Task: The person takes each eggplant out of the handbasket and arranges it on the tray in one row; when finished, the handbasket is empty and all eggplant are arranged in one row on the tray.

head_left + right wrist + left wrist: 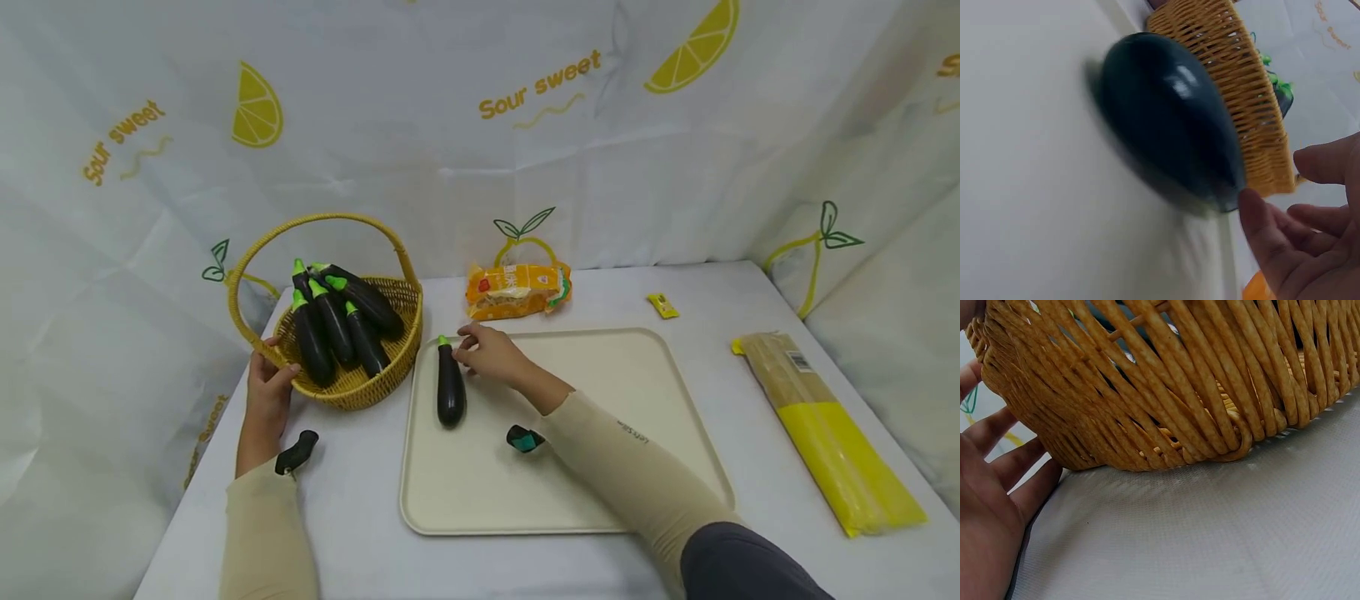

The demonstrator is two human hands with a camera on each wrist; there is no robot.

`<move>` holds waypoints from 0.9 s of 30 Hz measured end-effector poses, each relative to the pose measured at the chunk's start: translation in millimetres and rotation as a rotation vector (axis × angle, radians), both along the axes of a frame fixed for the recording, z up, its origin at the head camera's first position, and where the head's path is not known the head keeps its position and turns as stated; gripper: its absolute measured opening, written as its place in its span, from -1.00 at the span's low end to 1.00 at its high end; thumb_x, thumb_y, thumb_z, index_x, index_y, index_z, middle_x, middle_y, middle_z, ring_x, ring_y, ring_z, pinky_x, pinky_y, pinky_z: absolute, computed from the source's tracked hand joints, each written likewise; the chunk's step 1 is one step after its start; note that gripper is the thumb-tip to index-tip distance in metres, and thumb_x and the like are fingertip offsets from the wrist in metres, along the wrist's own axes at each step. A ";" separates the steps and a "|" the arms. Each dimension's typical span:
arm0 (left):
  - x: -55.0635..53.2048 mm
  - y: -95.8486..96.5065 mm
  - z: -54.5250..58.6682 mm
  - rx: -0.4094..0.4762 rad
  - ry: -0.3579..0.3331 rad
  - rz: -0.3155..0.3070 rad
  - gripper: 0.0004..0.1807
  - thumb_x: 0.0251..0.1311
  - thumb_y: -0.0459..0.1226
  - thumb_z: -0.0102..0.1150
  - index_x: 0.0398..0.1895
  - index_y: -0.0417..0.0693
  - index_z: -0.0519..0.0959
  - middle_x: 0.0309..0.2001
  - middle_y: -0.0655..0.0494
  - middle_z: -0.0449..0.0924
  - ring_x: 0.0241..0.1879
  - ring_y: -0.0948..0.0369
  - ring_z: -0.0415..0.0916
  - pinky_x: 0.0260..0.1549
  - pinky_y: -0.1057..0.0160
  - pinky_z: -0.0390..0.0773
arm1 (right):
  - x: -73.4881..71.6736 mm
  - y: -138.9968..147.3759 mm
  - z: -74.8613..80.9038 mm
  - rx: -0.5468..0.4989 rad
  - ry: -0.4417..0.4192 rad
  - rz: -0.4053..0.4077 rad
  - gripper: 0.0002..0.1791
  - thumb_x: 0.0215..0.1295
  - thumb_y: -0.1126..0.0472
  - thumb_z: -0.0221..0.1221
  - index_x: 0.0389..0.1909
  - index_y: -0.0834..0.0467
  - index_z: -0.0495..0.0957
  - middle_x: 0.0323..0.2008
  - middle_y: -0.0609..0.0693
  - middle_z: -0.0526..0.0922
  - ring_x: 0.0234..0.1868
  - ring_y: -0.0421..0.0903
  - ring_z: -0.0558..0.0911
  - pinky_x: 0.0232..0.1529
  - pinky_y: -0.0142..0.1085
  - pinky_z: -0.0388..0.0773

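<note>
With the thumb over its rim and fingers along the outer wall, my left hand [269, 387] grips the left side of a yellow wicker basket [386, 385]. Several dark eggplants with green stems, one being this eggplant [311, 342], lie heaped in it; the left wrist view shows the basket's woven wall [1166, 394] close up. A single eggplant [451, 387] lies lengthwise at the left of a cream tray [570, 512]. Beside its stem end is my right hand [491, 354], thumb and fingers apart, fingertips right at the eggplant's upper part [1172, 119].
Behind the tray sits an orange food packet [517, 292]. A small yellow sachet [663, 306] lies at the back right, and a long yellow-and-clear package [828, 433] lies along the right side. The basket's tall handle [322, 218] arches over the eggplants.
</note>
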State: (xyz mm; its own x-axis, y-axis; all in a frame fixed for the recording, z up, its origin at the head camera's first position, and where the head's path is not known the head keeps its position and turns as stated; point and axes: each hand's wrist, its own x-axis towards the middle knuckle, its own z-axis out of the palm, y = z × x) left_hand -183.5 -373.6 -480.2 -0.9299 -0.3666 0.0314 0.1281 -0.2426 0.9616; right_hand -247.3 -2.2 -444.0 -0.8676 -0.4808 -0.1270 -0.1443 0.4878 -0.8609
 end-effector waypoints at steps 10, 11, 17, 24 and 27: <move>-1.6 -2.8 -3.6 -0.015 0.036 -0.046 -0.38 0.24 -0.51 0.10 0.29 0.12 0.20 0.31 -0.02 0.24 0.23 0.13 0.21 0.33 0.09 0.05 | -14.0 -85.5 36.8 0.111 0.354 0.153 -0.48 0.39 0.04 0.16 0.28 0.16 0.40 -0.03 -0.05 0.56 -0.05 -0.18 0.53 -0.06 -0.35 0.47; -0.8 -3.1 -4.3 -0.012 0.035 -0.051 -0.39 0.24 -0.51 0.09 0.28 0.12 0.20 0.30 -0.01 0.25 0.22 0.14 0.21 0.33 0.08 0.06 | -14.6 -93.8 38.2 0.140 0.384 0.170 -0.47 0.39 0.03 0.15 0.30 0.15 0.38 -0.01 -0.05 0.55 -0.03 -0.18 0.52 -0.04 -0.35 0.46; 2.2 -2.0 -5.9 0.003 0.043 -0.043 -0.41 0.25 -0.54 0.05 0.25 0.13 0.22 0.24 0.03 0.28 0.17 0.16 0.23 0.26 0.16 0.14 | -31.4 -128.0 38.9 0.287 0.484 0.117 -0.43 0.42 0.04 0.12 0.39 0.07 0.27 0.27 0.00 0.39 0.22 -0.11 0.43 0.15 -0.27 0.37; 5.8 -2.3 -9.8 -0.025 0.030 -0.068 -0.39 0.26 -0.55 0.02 0.27 0.14 0.18 0.24 0.07 0.28 0.19 0.17 0.22 0.30 0.11 0.10 | -51.6 -150.3 23.3 0.368 0.431 0.040 -0.32 0.42 0.03 0.11 0.46 0.11 0.13 0.36 0.08 0.29 0.32 -0.04 0.34 0.25 -0.22 0.28; 2.6 -3.9 -8.2 -0.030 0.036 -0.065 -0.39 0.26 -0.54 0.04 0.28 0.14 0.19 0.25 0.06 0.28 0.21 0.16 0.22 0.32 0.08 0.07 | -55.9 -155.5 23.1 0.387 0.435 0.036 -0.33 0.43 0.07 0.09 0.48 0.11 0.10 0.35 0.08 0.31 0.29 -0.04 0.38 0.22 -0.21 0.32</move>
State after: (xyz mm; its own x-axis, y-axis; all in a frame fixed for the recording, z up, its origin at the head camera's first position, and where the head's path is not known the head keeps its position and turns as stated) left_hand -180.9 -377.5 -488.4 -0.9497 -0.3038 0.0759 0.1481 -0.2223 0.9637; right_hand -303.2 -157.7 -420.8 -0.8631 -0.5009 0.0650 -0.4673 0.7430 -0.4792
